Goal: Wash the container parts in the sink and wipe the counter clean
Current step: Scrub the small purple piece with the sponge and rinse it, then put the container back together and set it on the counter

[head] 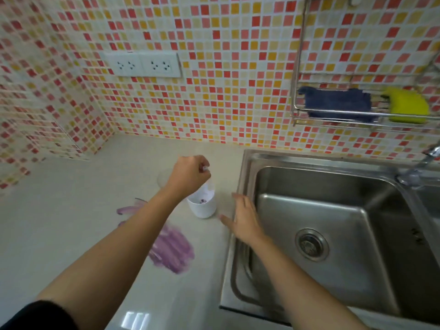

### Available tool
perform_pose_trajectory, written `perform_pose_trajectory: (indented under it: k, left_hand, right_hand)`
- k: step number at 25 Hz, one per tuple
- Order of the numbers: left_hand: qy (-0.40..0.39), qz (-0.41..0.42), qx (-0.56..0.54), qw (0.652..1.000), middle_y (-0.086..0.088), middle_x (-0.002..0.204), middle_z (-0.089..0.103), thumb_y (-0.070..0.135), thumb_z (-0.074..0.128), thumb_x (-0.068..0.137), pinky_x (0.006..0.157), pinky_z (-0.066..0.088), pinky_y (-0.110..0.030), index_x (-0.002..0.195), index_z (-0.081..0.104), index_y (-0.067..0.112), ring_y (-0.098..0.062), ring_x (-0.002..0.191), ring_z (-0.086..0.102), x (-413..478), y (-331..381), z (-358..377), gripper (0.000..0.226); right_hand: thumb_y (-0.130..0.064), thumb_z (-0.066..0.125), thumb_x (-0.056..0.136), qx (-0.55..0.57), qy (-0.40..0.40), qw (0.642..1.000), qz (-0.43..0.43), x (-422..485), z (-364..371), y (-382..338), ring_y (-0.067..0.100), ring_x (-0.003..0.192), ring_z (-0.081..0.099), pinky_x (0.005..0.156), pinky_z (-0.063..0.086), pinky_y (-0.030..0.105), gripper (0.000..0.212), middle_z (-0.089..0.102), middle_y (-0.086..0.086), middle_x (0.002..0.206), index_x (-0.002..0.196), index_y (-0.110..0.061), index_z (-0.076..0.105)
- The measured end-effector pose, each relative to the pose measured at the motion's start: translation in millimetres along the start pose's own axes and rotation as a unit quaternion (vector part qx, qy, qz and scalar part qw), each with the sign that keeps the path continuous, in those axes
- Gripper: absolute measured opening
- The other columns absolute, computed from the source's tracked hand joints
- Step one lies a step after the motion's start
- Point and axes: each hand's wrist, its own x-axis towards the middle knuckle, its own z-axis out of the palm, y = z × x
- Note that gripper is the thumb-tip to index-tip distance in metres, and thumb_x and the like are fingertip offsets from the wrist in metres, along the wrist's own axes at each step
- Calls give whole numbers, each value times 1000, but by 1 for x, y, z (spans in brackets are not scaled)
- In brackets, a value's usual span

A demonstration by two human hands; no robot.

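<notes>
Purple smear (170, 252) streaks the pale counter (71, 234), with a thinner trace beside the left forearm; that is the mess to be wiped. White cup (202, 207) stands upright on the counter between the smear and the steel sink (309, 210), purple residue showing inside. Left hand (189, 176) hovers over the cup, fingers pinched on something small, whitish and blurred, perhaps a lid or insert; cannot tell which. A faint round clear shape behind that hand may be another part. Right hand (242, 219) is flat, fingers spread, holding nothing, at the sink's near rim, likely reaching for the cup. Blue cloth (338, 104) and yellow sponge (408, 104) wait in the wall rack (296, 108) above the sink. Washing looks not yet begun.
</notes>
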Motion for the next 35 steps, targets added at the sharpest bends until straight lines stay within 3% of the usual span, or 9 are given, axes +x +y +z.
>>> perform_pose_trajectory:
  k: [5, 9, 13, 21, 26, 28, 30, 32, 35]
  left_hand:
    - [-63, 2, 17, 998, -14, 93, 73, 11, 57, 84, 75, 45, -29, 100, 71, 7, -32, 91, 64, 1, -46, 17, 22]
    - [-62, 12, -7, 998, -14, 89, 73, 12, 59, 83, 76, 45, -30, 96, 72, 8, -32, 87, 64, 4, -58, 24, 19]
    - [-68, 38, 11, 997, -14, 93, 73, 12, 55, 85, 75, 45, -31, 99, 72, 9, -32, 87, 63, 5, -58, 26, 22]
    - [-120, 86, 30, 989, -12, 95, 73, 12, 56, 86, 75, 46, -28, 98, 72, 8, -28, 87, 63, 6, -59, 27, 20]
    - [-142, 67, -37, 987, -11, 97, 73, 19, 67, 81, 81, 51, -28, 105, 70, 8, -22, 87, 65, 3, -68, 22, 26]
    - [-150, 43, -86, 984, -7, 105, 70, 24, 70, 80, 81, 49, -22, 115, 65, 8, -15, 87, 64, 1, -73, 15, 39]
    - [-91, 19, -133, 987, -8, 114, 67, 18, 64, 84, 84, 42, -14, 123, 59, 8, -12, 91, 61, 3, -82, 4, 40]
    - [-28, -6, -111, 993, -12, 130, 58, 11, 59, 83, 94, 40, -19, 134, 48, 9, -19, 108, 57, 7, -101, -5, 52]
    - [-137, -75, -28, 987, -10, 157, 15, 18, 68, 78, 114, 24, -36, 149, 10, 11, -25, 143, 18, 12, -131, -3, 92]
  right_hand:
    - [-46, 71, 74, 25, -7, 999, 39, 13, 27, -22, 27, 135, 30, 110, 29, 36, 88, 32, 13, 145, 141, -9, 27]
    - [-48, 75, 68, 58, 2, 997, 53, 18, 39, -30, 21, 130, 35, 103, 32, 28, 89, 39, 7, 139, 138, -16, 30]
    - [-64, 67, 64, 72, 25, 996, 52, 24, 50, -29, 16, 123, 44, 98, 44, 38, 88, 48, -1, 133, 136, -28, 32]
    - [-44, 70, 72, 104, 31, 994, 17, 27, 51, -29, 16, 120, 49, 99, 44, 40, 75, 53, -2, 132, 136, -23, 35]
    - [-42, 71, 70, 132, 38, 991, 4, 27, 51, -28, 13, 117, 50, 98, 46, 39, 74, 53, -4, 129, 134, -25, 37]
    - [-47, 76, 64, 156, 43, 987, 9, 26, 52, -27, 11, 117, 50, 97, 46, 37, 81, 52, -7, 129, 132, -28, 37]
    - [-49, 82, 56, 164, 41, 985, 22, 27, 56, -26, 11, 120, 48, 99, 44, 33, 93, 50, -9, 131, 133, -27, 35]
    - [-41, 86, 53, 161, 35, 986, 35, 30, 58, -28, 11, 118, 48, 95, 41, 26, 98, 49, -8, 131, 134, -24, 34]
    - [-28, 88, 54, 176, 35, 982, 54, 33, 59, -33, 9, 108, 51, 86, 39, 22, 93, 53, -7, 122, 131, -22, 36]
